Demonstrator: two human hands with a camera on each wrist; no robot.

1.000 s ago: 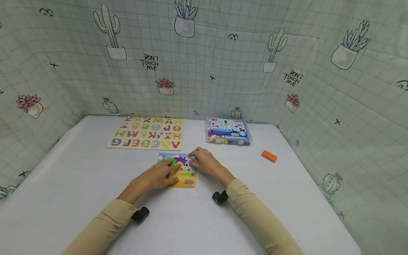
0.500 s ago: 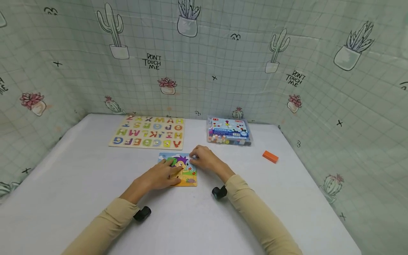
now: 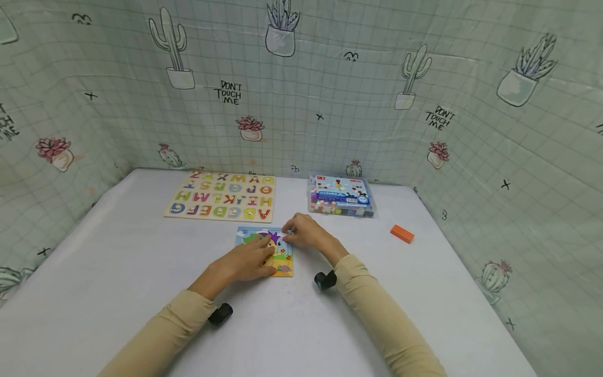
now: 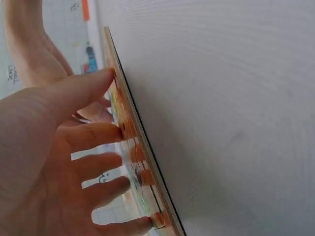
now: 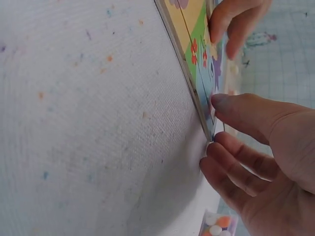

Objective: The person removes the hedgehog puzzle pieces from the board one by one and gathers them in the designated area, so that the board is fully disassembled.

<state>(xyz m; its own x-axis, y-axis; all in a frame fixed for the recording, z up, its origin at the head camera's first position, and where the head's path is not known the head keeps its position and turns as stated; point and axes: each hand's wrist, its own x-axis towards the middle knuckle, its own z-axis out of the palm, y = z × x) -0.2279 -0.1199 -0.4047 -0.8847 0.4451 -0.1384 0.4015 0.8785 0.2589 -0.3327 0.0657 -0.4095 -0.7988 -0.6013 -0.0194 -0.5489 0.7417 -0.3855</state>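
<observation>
A small flat picture puzzle point(image 3: 286, 255) with a purple-haired cartoon animal lies on the table in the head view. My left hand point(image 3: 247, 260) rests across its left and middle part; the left wrist view shows spread fingers point(image 4: 101, 167) touching the puzzle's face. At the far right corner, my right hand point(image 3: 306, 233) holds the puzzle, thumb point(image 5: 236, 105) on the picture and curled fingers point(image 5: 236, 167) at the edge. Much of the picture is covered by the left hand.
Behind the puzzle lies a wooden alphabet board point(image 3: 221, 196) with colourful letters. A clear plastic box point(image 3: 341, 195) of coloured pieces stands at the back right. An orange block point(image 3: 402, 233) lies farther right. Patterned cloth point(image 3: 320, 89) hangs around the table's back and sides.
My left hand has slid slightly right across the puzzle, covering more of the animal. The right hand stays at the far right corner. The head view has shifted a little.
</observation>
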